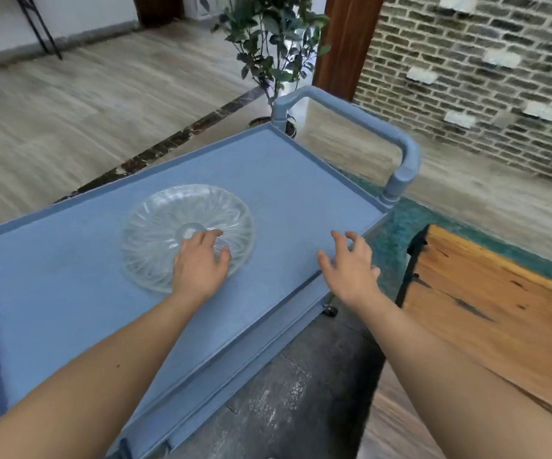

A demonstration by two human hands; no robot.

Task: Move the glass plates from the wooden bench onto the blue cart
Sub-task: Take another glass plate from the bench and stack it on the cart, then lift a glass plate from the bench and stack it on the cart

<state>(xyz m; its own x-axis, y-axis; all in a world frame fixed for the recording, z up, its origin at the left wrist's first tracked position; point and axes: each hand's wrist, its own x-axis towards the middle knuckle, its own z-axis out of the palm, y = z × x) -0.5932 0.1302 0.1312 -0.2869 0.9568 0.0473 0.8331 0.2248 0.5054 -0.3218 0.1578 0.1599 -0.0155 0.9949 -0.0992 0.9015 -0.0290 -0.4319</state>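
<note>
A clear ribbed glass plate [168, 226] lies flat on the top shelf of the blue cart [294, 180], left of the shelf's middle. My left hand [200, 261] rests over the plate's near right part with its fingers spread, gripping nothing. Over the cart's near right rim hovers my right hand [350, 263], fingers apart and empty. The wooden bench [486, 299] shows at the right, and no plate is visible on the part in view.
The cart's handle [397, 140] arches over its far right end. A potted plant [274, 48] stands behind the cart beside a wooden post and a brick wall [486, 61]. A teal rug [397, 226] lies between cart and bench.
</note>
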